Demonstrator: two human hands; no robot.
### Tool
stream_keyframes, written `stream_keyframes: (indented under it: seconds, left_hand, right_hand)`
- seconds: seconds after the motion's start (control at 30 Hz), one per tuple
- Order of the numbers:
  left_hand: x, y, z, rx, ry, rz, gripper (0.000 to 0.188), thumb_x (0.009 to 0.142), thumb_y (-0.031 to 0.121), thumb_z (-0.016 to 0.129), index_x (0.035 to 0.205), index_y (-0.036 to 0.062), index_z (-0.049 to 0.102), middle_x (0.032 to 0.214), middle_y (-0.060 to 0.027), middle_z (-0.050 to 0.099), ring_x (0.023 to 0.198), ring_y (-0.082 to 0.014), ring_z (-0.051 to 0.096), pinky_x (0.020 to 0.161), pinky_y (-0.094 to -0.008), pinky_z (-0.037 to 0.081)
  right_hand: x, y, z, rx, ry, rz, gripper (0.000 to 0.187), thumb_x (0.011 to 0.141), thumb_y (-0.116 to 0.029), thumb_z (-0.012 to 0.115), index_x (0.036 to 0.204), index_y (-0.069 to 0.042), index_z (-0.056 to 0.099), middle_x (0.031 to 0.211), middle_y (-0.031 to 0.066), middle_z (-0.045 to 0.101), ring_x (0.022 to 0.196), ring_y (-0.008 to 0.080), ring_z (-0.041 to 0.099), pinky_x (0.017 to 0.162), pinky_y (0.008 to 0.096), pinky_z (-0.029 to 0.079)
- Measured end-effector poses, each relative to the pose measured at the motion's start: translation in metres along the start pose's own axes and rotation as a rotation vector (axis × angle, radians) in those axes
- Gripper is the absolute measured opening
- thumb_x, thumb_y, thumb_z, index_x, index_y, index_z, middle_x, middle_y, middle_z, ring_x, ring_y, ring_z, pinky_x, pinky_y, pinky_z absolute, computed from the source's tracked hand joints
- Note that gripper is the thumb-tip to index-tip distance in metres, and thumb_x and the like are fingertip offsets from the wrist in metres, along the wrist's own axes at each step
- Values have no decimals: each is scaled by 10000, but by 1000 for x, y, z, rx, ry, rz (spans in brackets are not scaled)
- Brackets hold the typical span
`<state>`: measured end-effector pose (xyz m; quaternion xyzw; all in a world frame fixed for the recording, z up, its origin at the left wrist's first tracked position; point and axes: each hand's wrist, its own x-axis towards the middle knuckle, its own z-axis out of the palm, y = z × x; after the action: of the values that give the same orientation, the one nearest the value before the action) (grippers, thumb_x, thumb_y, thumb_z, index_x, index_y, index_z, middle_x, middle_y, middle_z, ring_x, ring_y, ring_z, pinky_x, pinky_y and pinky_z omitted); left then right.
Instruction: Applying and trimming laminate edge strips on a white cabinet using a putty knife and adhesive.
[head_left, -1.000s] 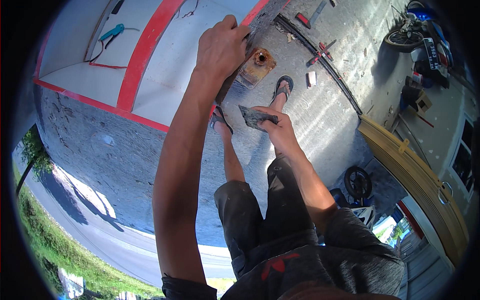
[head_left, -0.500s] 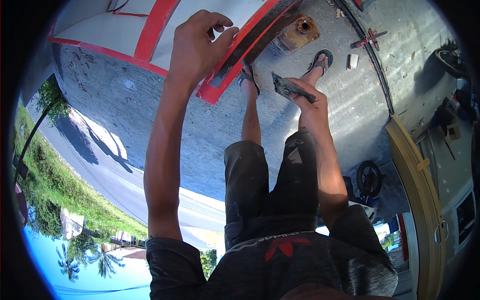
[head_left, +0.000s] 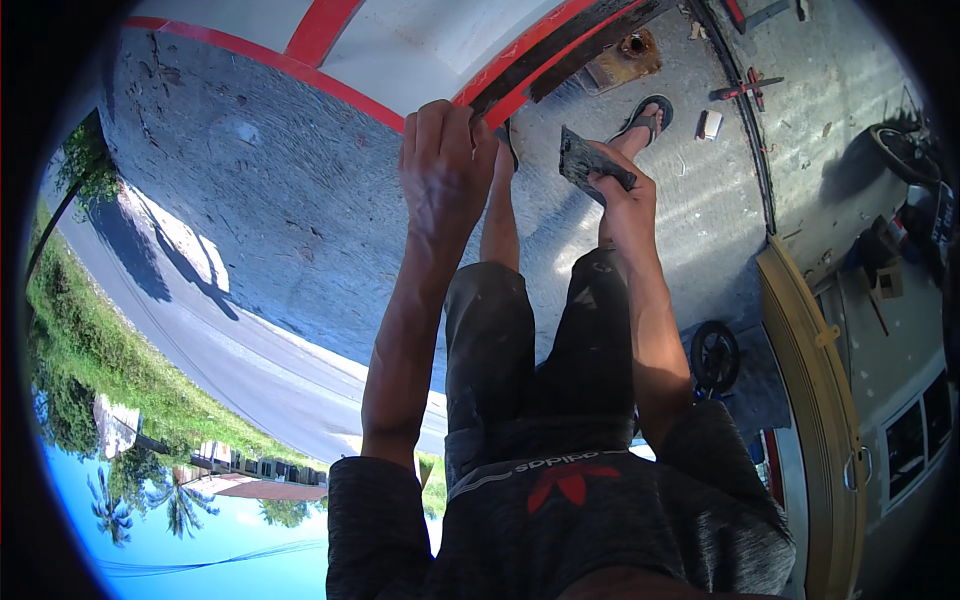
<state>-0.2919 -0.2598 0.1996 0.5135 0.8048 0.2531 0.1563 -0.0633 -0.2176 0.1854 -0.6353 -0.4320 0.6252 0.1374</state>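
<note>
My left hand (head_left: pixel 440 160) is at the near corner of a red-framed white panel (head_left: pixel 410 60). Its fingers are curled together with the knuckles up, and what they pinch, if anything, is hidden. A dark strip (head_left: pixel 540 50) runs along the panel's red border just beyond that hand. To the right, over the concrete, my right hand (head_left: pixel 625 200) grips a flat dark grey piece (head_left: pixel 585 165) with a rough, streaked face. Thumb and fingers clasp its lower end, and it is apart from the panel.
A rusty stained block (head_left: pixel 625 62) lies on the concrete floor (head_left: pixel 270 200) beyond my sandalled foot (head_left: pixel 650 115). Right of it are a small white box (head_left: pixel 710 125), a red-handled tool (head_left: pixel 750 90) and a dark floor rail (head_left: pixel 755 150). A wheel (head_left: pixel 715 355) stands at lower right.
My left hand has moved down and right from over the panel to its near corner, its fingers curling in. The flat dark piece has tilted slightly in my right hand. The view has shifted.
</note>
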Motion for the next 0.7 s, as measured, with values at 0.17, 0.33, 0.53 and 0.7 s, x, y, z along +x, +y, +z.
stream_keyframes:
  seconds: [0.17, 0.33, 0.53, 0.7]
  left_hand:
    - [1, -7, -1, 35, 16, 67, 225, 793, 56, 736, 984, 10, 627, 972, -141, 606, 891, -324, 622, 772, -432, 533]
    - [16, -8, -10, 21, -125, 12, 314, 793, 58, 753, 1056, -3, 593, 936, -175, 637, 864, -372, 661, 743, -466, 545]
    - [-5, -22, -21, -62, -196, -99, 312, 800, 40, 753, 1058, -16, 586, 957, -181, 655, 845, -353, 701, 744, -456, 569]
    - [-18, -29, -38, -214, -109, -63, 248, 791, 2, 744, 1037, 4, 709, 904, -143, 636, 794, -339, 648, 699, -451, 527]
  right_hand:
    - [-7, -9, 17, 142, -61, 34, 443, 843, 96, 561, 1262, 49, 695, 1133, 94, 723, 1047, 162, 657, 990, 271, 484]
    - [-10, -4, 24, 103, -79, 38, 443, 854, 95, 560, 1276, 49, 688, 1137, 92, 722, 1050, 159, 655, 989, 272, 486]
    - [-14, 5, 26, 138, -96, 21, 440, 863, 93, 564, 1283, 47, 683, 1132, 86, 722, 1047, 147, 652, 986, 263, 486]
    - [-16, 11, 29, 48, -120, 32, 439, 870, 87, 554, 1288, 43, 682, 1113, 78, 719, 1027, 135, 645, 971, 251, 483]
